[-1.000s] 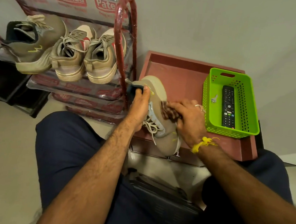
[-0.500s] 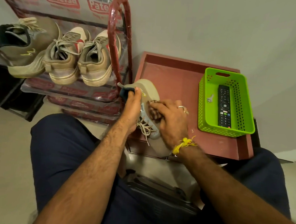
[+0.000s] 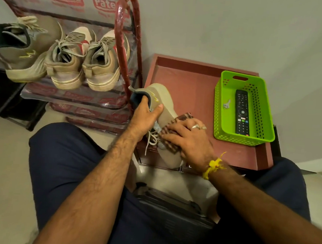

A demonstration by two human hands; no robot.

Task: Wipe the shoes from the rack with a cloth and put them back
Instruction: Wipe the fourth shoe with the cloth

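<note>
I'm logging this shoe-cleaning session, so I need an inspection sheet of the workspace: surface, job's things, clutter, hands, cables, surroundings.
Surface: red tray table; its near edge lies under the held shoe.
Job's things: tan shoe held on its side; checked cloth pressed on it; three shoes on the rack, one olive, two tan.
Clutter: green basket on the tray table, holding a remote and a key.
Hands: left hand grips the shoe's heel; right hand presses the cloth flat.
Cables: nothing seen.
Surroundings: grey wall, pale floor.
</note>
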